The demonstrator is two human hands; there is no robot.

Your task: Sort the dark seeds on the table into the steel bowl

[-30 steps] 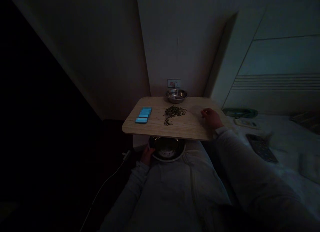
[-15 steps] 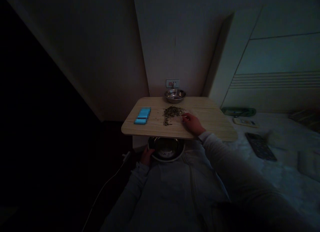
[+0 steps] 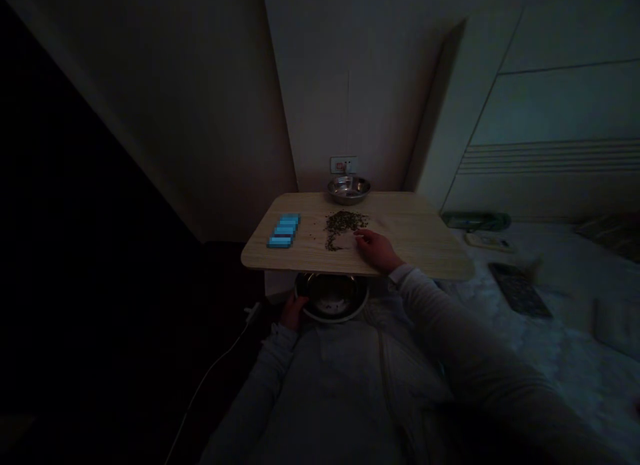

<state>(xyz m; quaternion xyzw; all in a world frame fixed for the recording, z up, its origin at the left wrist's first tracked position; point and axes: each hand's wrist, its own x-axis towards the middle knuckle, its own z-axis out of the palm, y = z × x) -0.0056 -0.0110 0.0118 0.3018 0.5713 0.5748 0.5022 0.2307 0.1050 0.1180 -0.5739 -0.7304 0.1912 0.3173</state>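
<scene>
Small dark bits (image 3: 345, 219), too fine to name, lie scattered over a light wooden tabletop (image 3: 420, 241). My right hand (image 3: 376, 249) rests at their right edge with its fingers drawn together; whatever the fingertips pinch, if anything, is too small to make out. Below the table's front edge, my left hand (image 3: 293, 311) grips the left rim of a large metal bowl (image 3: 334, 318) on my lap. A few dark bits show inside that bowl, and the tabletop hides its far part.
A smaller metal bowl (image 3: 349, 191) stands at the table's back edge, under a wall socket (image 3: 344, 164). A phone with a blurred blue screen (image 3: 284, 231) lies on the left. To the right is a bed (image 3: 565, 345) with a dark flat item (image 3: 520, 290). A white cable (image 3: 210, 371) runs down at left.
My right hand has shifted slightly left, closer to the middle of the dark bits. My left hand stays on the large bowl's rim.
</scene>
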